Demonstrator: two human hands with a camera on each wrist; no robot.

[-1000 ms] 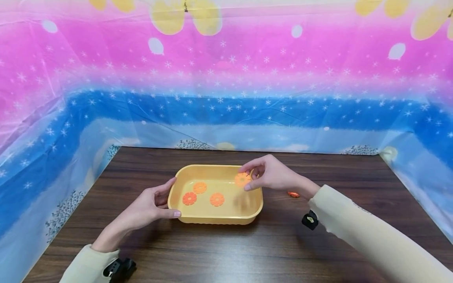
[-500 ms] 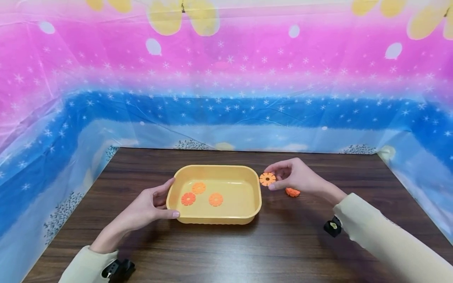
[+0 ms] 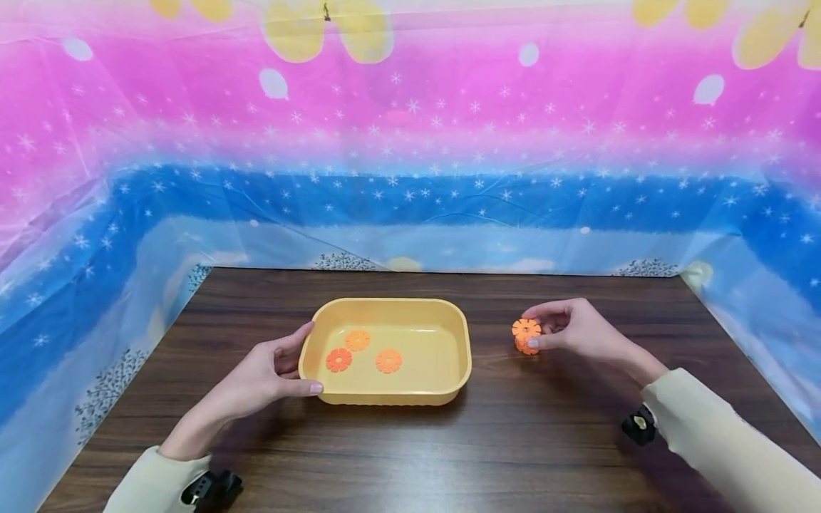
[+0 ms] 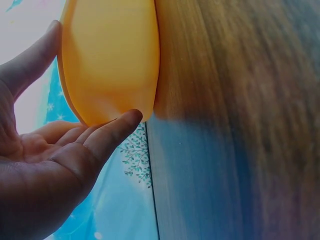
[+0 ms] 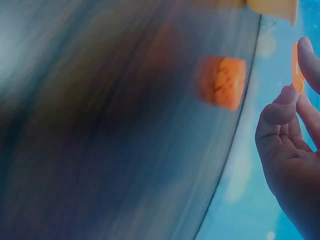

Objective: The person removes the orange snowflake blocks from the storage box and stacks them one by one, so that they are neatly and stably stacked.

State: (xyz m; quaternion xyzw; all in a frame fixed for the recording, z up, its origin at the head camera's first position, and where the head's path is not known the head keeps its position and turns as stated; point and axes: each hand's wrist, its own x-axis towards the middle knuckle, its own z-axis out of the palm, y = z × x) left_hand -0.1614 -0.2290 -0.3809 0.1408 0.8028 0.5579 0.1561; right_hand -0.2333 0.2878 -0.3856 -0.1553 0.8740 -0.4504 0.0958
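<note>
My left hand [image 3: 256, 374] holds the left end of a yellow plastic tray [image 3: 385, 399], thumb at the near corner of its rim; in the left wrist view its other fingers lie along the tray's wall. Three flower-shaped orange discs with notched edges lie flat inside, one of them a redder disc [image 3: 338, 360]. To the right of the tray, my right hand [image 3: 580, 331] pinches another orange notched disc [image 3: 527, 328] between thumb and fingers. Just below it, partly hidden, a small stack of orange discs [image 5: 230, 82] sits on the table; the right wrist view shows a gap between them.
A dark wood-grain table [image 3: 410, 456] carries everything. Behind it and along both sides hangs a pink and blue printed cloth [image 3: 410, 199]. Black straps with cameras [image 3: 212, 490] sit at both wrists.
My right hand has carried its disc from over the tray's right end rightward, to above the stack on the table. The left hand keeps its hold on the tray.
</note>
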